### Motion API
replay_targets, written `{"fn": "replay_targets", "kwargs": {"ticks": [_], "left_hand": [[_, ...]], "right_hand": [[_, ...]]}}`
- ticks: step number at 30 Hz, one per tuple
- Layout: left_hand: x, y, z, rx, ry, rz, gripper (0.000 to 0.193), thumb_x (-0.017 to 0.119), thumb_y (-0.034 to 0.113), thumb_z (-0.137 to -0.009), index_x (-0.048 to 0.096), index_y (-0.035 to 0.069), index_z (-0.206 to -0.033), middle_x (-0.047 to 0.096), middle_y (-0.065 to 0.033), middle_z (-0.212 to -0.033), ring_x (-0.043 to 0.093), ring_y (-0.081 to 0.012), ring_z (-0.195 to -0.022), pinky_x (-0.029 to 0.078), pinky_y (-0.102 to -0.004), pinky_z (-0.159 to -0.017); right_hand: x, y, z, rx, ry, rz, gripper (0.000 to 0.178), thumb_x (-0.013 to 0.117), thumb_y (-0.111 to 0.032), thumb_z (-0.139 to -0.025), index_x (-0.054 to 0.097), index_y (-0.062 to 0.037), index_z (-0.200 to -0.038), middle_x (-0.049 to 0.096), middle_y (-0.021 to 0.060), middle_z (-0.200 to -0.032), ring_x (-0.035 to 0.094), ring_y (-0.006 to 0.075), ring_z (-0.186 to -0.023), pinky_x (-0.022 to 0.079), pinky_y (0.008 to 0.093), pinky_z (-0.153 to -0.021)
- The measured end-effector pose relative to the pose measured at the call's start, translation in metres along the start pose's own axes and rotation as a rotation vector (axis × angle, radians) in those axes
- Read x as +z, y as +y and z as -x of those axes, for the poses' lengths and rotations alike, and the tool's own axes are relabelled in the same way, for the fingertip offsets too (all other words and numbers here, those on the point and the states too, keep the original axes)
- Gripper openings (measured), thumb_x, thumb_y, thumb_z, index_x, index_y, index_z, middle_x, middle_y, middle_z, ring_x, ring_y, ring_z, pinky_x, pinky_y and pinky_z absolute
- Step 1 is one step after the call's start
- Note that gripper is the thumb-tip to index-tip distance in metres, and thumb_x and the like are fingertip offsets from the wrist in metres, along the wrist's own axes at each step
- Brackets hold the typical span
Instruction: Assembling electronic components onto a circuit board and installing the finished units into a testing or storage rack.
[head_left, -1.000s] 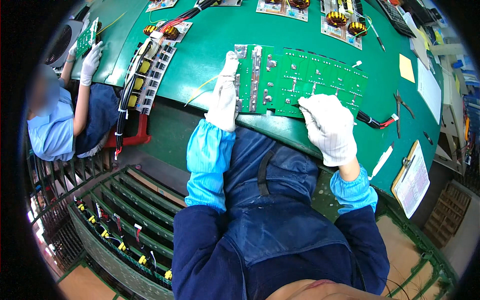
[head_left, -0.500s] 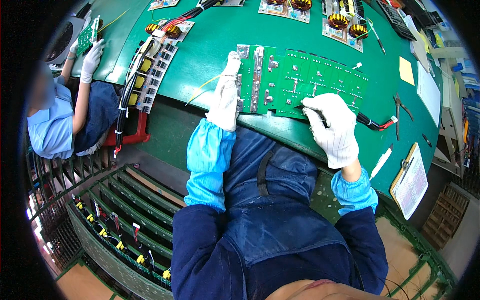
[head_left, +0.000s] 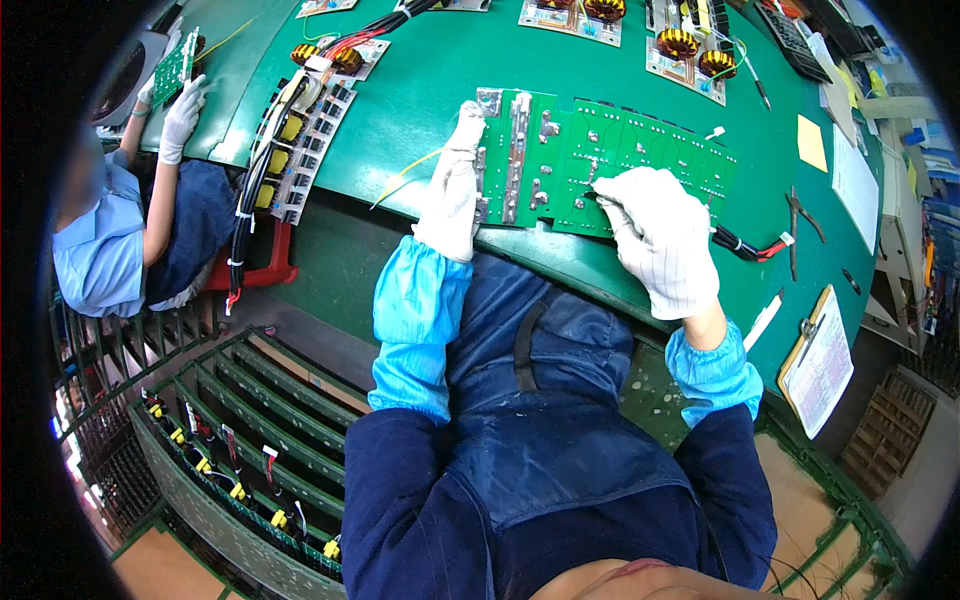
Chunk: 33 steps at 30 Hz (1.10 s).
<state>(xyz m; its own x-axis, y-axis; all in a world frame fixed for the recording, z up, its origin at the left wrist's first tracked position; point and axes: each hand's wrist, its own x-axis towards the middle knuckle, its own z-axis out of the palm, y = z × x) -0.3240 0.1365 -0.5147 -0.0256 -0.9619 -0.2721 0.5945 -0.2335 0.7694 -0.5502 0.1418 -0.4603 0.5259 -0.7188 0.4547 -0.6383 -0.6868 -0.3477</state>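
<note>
Green bench (head_left: 400, 115) has a circuit board (head_left: 605, 145) at its near edge, left hand (head_left: 453, 180) gripping one end, right hand (head_left: 660, 245) pinching maybe a dark-tipped tool (head_left: 592, 193), so likely spot work, next move needing a steady board.

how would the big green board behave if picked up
The board looks flat, so probably stiff. Dark parts peeking past its far edge may add weight. The cable emerging at its right may drag along, if attached.
</note>
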Motion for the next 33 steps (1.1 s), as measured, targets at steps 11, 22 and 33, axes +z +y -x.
{"fn": "replay_targets", "kwargs": {"ticks": [11,22,33], "left_hand": [[-0.038,-0.031,-0.019,0.095,0.102,-0.089,0.07,0.04,0.064,-0.103,0.054,0.008,-0.142,0.068,-0.0142,-0.125,0.072,-0.0239,-0.101,0.063,-0.038,-0.08],[0.006,0.005,0.005,-0.005,0.016,-0.025,0.067,0.041,0.062,-0.103,0.055,0.008,-0.141,0.068,-0.0138,-0.126,0.072,-0.023,-0.101,0.062,-0.0368,-0.082],[-0.014,-0.011,-0.007,0.036,0.009,-0.061,0.068,0.041,0.063,-0.103,0.054,0.009,-0.143,0.068,-0.0134,-0.126,0.073,-0.0226,-0.099,0.063,-0.0373,-0.081]], "right_hand": [[-0.002,0.005,-0.004,0.104,-0.038,-0.269,0.02,0.078,-0.001,-0.08,0.074,-0.0068,-0.099,0.069,0.009,-0.089,0.067,0.0249,-0.079,0.054,0.0337,-0.069],[-0.003,0.001,-0.001,0.005,-0.037,-0.011,0.026,0.079,-0.003,-0.078,0.074,-0.0112,-0.102,0.069,0.0075,-0.089,0.067,0.0258,-0.08,0.055,0.0346,-0.068],[-0.018,0.009,-0.022,-0.124,-0.229,0.092,0.02,0.077,-0.009,-0.081,0.07,-0.012,-0.1,0.068,0.005,-0.09,0.065,0.0257,-0.079,0.053,0.0349,-0.066]]}}
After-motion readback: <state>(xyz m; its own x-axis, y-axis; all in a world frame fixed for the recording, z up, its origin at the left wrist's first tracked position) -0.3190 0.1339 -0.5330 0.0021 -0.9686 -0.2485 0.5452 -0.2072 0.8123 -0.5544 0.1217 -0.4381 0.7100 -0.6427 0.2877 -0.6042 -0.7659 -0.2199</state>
